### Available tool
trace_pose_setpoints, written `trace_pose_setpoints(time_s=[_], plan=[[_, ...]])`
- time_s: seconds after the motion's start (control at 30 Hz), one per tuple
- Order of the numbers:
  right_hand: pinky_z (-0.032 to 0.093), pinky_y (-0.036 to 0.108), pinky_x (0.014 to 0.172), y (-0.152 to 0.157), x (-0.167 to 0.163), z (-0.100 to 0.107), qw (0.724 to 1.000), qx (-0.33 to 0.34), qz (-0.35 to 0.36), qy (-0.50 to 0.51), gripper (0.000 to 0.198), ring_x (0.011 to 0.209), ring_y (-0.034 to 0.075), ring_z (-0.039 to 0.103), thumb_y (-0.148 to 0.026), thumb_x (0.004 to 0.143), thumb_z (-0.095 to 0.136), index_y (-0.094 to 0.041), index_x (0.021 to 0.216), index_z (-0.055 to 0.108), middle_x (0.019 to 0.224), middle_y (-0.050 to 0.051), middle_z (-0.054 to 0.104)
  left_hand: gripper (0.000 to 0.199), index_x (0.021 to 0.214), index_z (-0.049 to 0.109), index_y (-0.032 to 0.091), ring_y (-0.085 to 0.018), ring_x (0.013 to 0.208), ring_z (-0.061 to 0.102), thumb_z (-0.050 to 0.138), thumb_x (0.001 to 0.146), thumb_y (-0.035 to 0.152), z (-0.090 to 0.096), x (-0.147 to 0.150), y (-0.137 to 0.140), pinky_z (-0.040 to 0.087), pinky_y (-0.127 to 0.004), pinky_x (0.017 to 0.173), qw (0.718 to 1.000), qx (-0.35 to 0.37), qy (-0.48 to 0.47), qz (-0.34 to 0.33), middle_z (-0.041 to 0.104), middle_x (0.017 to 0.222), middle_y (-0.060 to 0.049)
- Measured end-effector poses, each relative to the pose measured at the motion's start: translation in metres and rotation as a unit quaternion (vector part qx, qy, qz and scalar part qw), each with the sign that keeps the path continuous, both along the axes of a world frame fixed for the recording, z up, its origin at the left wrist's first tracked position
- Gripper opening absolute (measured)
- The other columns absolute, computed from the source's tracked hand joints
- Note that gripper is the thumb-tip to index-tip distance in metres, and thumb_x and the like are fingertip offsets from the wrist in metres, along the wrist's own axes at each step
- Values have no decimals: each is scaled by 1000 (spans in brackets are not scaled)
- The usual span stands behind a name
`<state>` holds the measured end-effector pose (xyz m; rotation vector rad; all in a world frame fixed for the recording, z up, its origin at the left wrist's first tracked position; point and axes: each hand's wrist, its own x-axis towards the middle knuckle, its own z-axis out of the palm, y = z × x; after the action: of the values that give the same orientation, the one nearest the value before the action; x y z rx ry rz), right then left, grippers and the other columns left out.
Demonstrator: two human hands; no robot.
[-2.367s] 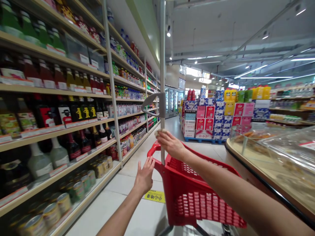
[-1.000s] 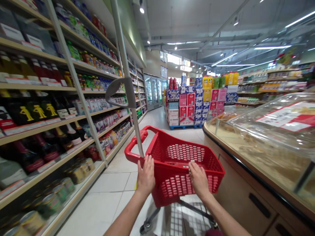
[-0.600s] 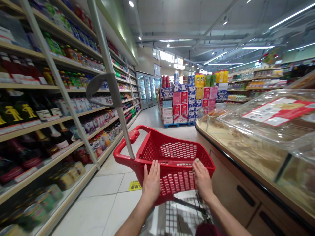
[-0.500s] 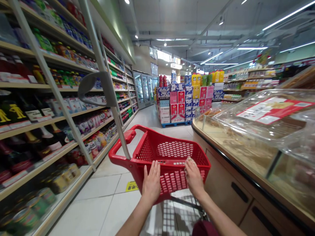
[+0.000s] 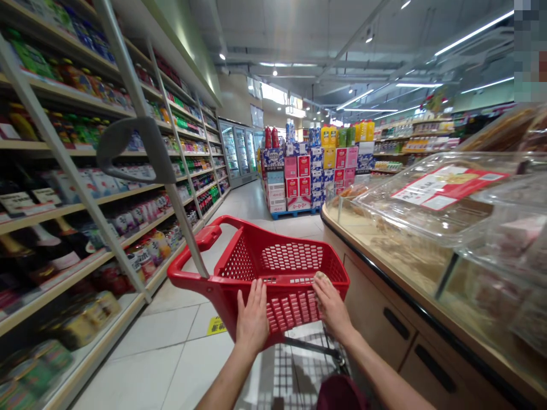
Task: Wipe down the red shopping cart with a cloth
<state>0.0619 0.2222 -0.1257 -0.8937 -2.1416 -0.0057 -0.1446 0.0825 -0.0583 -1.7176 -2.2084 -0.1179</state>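
A red plastic shopping cart point(image 5: 294, 290) stands sideways in front of me, the inside of its basket partly hidden by the near wall. My left hand point(image 5: 253, 319) lies against the near side, fingers stretched out toward the rim and holding nothing. At the right part of the same side is my right hand point(image 5: 333, 307), with its fingers bent together. Something small and pale shows at its fingertips, too small to name. A grey metal pole with a dark grey loop handle point(image 5: 158, 154) rises at the cart's left end.
Shelves of bottles and cans point(image 5: 102, 199) line the left. On the right, a counter point(image 5: 376, 273) with a black edge carries clear plastic food packs point(image 5: 431, 228). Stacked boxes point(image 5: 299, 176) stand ahead on a blue pallet. A yellow floor sticker point(image 5: 216, 326) lies beside the cart.
The view has turned slightly right, so cart, shelves and counter appear farther left. Both hands keep their places against the cart's near side.
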Motion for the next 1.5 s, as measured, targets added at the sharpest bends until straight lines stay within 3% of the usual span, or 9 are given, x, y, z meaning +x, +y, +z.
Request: trace_pose_setpoints(time_s=[0.17, 0.37, 0.53, 0.73, 0.9, 1.1, 1.27, 1.43, 1.5], plan=[[34, 46, 97, 11, 13, -1, 990, -36, -130, 48, 49, 120, 22, 38, -3, 71, 34, -13, 115, 54, 122, 12, 50, 68, 132, 26, 11, -23, 131, 12, 37, 65, 14, -1, 1, 0, 11, -51, 105, 1000, 3, -1, -11, 22, 141, -9], [34, 42, 99, 1, -1, 2, 1000, -4, 19, -6, 53, 122, 20, 36, -3, 71, 34, -17, 119, 50, 127, 6, 47, 66, 132, 25, 11, -20, 131, 14, 35, 67, 14, -2, 7, 4, 10, -50, 105, 999, -14, -16, -27, 19, 141, -7], [38, 46, 95, 14, 13, -1, 987, -44, -151, 33, 49, 117, 24, 42, -4, 71, 30, -10, 113, 55, 121, 13, 52, 66, 132, 26, 10, -22, 131, 13, 36, 67, 16, -6, 10, 5, 11, -49, 105, 999, -22, -19, -27, 17, 141, -8], [38, 40, 97, 7, -5, -6, 999, 14, 27, -45, 53, 120, 19, 38, -6, 72, 34, -20, 121, 48, 129, 4, 44, 64, 132, 27, 12, -23, 130, 18, 37, 68, 17, -7, 4, 6, 15, -48, 105, 1000, 8, -9, -23, 23, 140, -8], [40, 44, 93, 19, 1, -6, 989, -27, -145, 27, 45, 113, 25, 47, -7, 72, 34, -11, 109, 58, 118, 15, 53, 65, 132, 27, 12, -23, 130, 17, 36, 68, 14, -1, -13, 5, 14, -48, 105, 1000, 10, 13, 8, 24, 140, -8], [34, 41, 99, -7, -24, 5, 997, -2, 76, 6, 56, 121, 18, 36, 0, 70, 34, -21, 119, 50, 127, 5, 47, 66, 133, 23, 12, -22, 131, 11, 36, 68, 15, -5, -16, 4, 13, -50, 105, 999, 3, 39, 14, 20, 142, -7], [34, 44, 98, 5, -7, 7, 991, -58, -99, 70, 49, 119, 22, 40, -2, 71, 36, -15, 114, 54, 124, 11, 49, 69, 133, 23, 12, -23, 132, 7, 38, 65, 15, -7, -13, 2, 13, -50, 104, 999, 7, 48, 15, 19, 142, -6], [33, 42, 100, -8, -21, 5, 999, -4, 49, 20, 54, 122, 18, 36, 1, 72, 35, -22, 119, 50, 127, 4, 47, 70, 132, 24, 11, -23, 131, 9, 38, 64, 16, -4, -12, 2, 13, -51, 104, 999, 0, 36, 22, 18, 142, -7], [33, 42, 99, -5, -16, 5, 999, -4, 33, 22, 53, 121, 18, 37, 0, 72, 35, -19, 118, 51, 126, 6, 48, 70, 132, 24, 11, -23, 132, 9, 38, 65, 17, -3, -13, 1, 13, -51, 104, 999, -1, 37, 19, 19, 142, -7]])
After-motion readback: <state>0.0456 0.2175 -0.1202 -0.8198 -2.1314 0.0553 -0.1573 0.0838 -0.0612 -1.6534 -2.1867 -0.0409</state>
